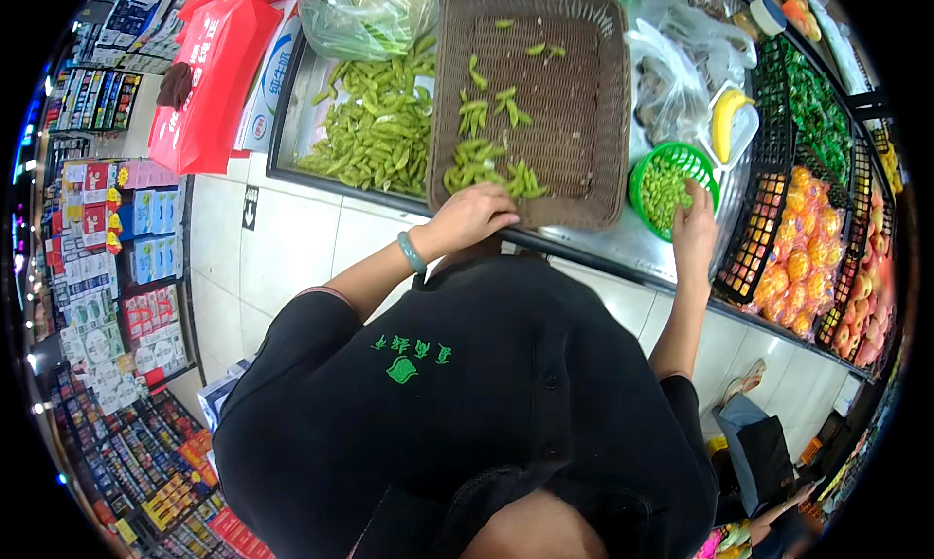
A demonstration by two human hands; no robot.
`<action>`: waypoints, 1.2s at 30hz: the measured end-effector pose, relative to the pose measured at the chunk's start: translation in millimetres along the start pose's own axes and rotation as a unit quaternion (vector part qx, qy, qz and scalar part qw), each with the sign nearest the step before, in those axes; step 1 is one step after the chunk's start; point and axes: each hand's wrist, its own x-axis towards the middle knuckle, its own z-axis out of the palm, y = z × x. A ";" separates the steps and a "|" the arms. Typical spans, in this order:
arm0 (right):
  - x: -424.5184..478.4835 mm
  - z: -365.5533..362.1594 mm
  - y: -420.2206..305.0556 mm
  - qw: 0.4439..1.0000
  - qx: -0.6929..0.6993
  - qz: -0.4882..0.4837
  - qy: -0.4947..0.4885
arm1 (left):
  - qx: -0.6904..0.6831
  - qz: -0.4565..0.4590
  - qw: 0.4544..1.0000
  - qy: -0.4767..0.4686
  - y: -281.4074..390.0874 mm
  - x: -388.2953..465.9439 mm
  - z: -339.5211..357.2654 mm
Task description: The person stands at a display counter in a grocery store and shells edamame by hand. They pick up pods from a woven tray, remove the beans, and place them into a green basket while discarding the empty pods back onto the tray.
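A brown woven plastic basket (540, 143) lies before me, with green soybean pods (474, 163) gathered mostly at its near left. My left hand (474, 214) rests over its near rim beside those pods, fingers bent; whether it grips one is hidden. At the right stands a small green plastic colander basket (642, 212) holding shelled green beans (662, 192). Over its right side reaches my right hand (695, 223), thumb and finger apart above the beans, nothing visible between them. A large heap of pods (379, 121) spreads on the metal counter to the left.
Behind the heap sits a tied plastic bag of greens (368, 19). A banana (726, 125) on a white tray and clear plastic bags (668, 85) lie right. Black crates (755, 230) adjoin bagged oranges (795, 267). Red bags (219, 77) stand left. Another person's foot (746, 382) shows lower right.
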 end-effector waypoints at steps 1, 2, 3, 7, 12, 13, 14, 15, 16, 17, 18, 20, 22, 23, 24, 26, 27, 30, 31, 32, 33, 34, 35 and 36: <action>-0.1 -1.6 -0.1 1.000 -0.019 -0.011 -0.005 | -0.021 -0.018 0.999 -0.015 -4.9 6.9 -3.6; -1.0 -2.7 -1.0 1.000 0.004 -0.011 0.006 | -0.043 -0.036 0.998 -0.031 -9.7 15.4 -7.1; 0.9 -4.5 -12.4 0.998 0.063 -0.003 0.027 | -0.028 -0.009 0.999 0.035 -21.3 29.8 -12.7; -3.4 16.0 -40.5 0.989 0.144 -0.038 0.001 | 0.081 -0.022 0.978 0.191 -83.4 118.8 -37.5; -22.5 25.2 -76.4 0.967 0.227 -0.083 -0.078 | 0.101 -0.073 0.963 0.238 -114.2 196.4 -45.4; -26.1 25.4 -78.9 0.967 0.226 -0.071 -0.092 | 0.099 -0.080 0.966 0.225 -109.5 203.2 -44.8; -28.8 27.3 -79.0 0.967 0.226 -0.071 -0.096 | 0.097 -0.087 0.969 0.212 -105.1 208.2 -44.1; -30.9 30.0 -79.0 0.966 0.227 -0.072 -0.099 | 0.113 -0.087 0.970 0.196 -106.0 211.5 -41.8; -33.3 31.1 -78.7 0.966 0.223 -0.078 -0.103 | 0.129 -0.087 0.971 0.181 -106.8 213.2 -39.4; -36.1 31.6 -78.2 0.966 0.218 -0.085 -0.107 | 0.144 -0.088 0.971 0.167 -107.5 213.8 -37.3; -36.8 34.4 -76.4 0.966 0.215 -0.091 -0.110 | 0.151 -0.066 0.970 0.179 -115.1 215.0 -32.1; -34.6 33.5 -77.3 0.963 0.226 -0.095 -0.112 | 0.166 -0.022 0.963 0.212 -121.3 209.8 -32.2; -28.0 39.3 -76.3 0.963 0.238 -0.100 -0.080 | 0.100 -0.051 0.974 0.195 -105.5 200.9 -34.0; -23.1 42.8 -75.7 0.962 0.245 -0.103 -0.061 | 0.035 -0.047 0.982 0.178 -89.3 192.0 -34.2; -16.4 42.9 -78.3 0.963 0.253 -0.085 -0.041 | -0.018 -0.051 0.991 0.118 -58.0 180.1 -40.2; 2.6 42.4 -95.0 0.953 0.287 -0.056 -0.077 | -0.304 -0.116 0.945 -0.035 -22.4 149.1 -45.1; 12.4 46.5 -104.9 0.959 0.246 -0.097 -0.107 | -0.429 -0.108 0.895 -0.065 -26.7 129.9 -35.4; 27.1 48.9 -112.4 0.957 0.213 -0.161 -0.112 | -0.557 -0.160 0.808 -0.103 -23.9 102.4 -11.1; 31.0 54.7 -106.9 0.947 0.233 -0.205 -0.075 | -0.586 -0.178 0.783 -0.111 -21.8 97.3 -9.5; 34.1 46.6 -116.8 0.941 0.252 -0.206 -0.090 | -0.600 -0.186 0.770 -0.112 -20.2 88.1 -13.2; 31.3 36.3 -123.3 0.937 0.267 -0.197 -0.108 | -0.616 -0.196 0.753 -0.122 -15.3 78.3 -14.2; 34.3 39.4 -126.0 0.929 0.263 -0.231 -0.120 | -0.629 -0.215 0.740 -0.103 -12.5 72.3 -16.4; 38.0 42.3 -126.9 0.920 0.259 -0.264 -0.130 | -0.625 -0.214 0.745 -0.093 -10.9 66.4 -22.2; 37.7 43.8 -124.9 0.913 0.252 -0.290 -0.139 | -0.590 -0.203 0.777 -0.085 -6.5 62.2 -25.6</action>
